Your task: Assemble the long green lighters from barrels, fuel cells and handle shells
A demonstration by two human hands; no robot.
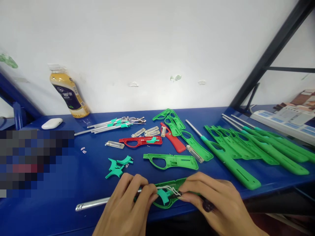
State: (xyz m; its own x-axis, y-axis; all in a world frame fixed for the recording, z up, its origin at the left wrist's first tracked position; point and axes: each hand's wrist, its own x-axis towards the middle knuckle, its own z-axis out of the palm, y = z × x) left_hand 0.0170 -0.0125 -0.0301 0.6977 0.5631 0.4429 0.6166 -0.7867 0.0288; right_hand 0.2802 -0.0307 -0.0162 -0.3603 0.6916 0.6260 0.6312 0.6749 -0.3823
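At the table's front edge a green lighter half-shell (160, 205) lies with its inside up, a teal trigger (163, 196) in it. My left hand (131, 198) is closed around the inner end of a silver lighter tube (92, 204), which points left. White wires (169, 188) run from the tube over the shell. My right hand (211, 196) pinches the wires' end at a small black part (176, 193). A dark rounded handle end (208, 205) shows under the right fingers; its kind is unclear. Another green half-shell (172, 161) lies just behind.
Teal triggers (115, 172) lie to the left. Behind are a red half-shell (137, 141), clear fuel tanks (151, 131) and tubes with wires (110, 124). Several green lighters (233, 164) lie right. A bottle (69, 95) and white case (52, 123) stand back left. A blurred patch (29, 160) covers the left.
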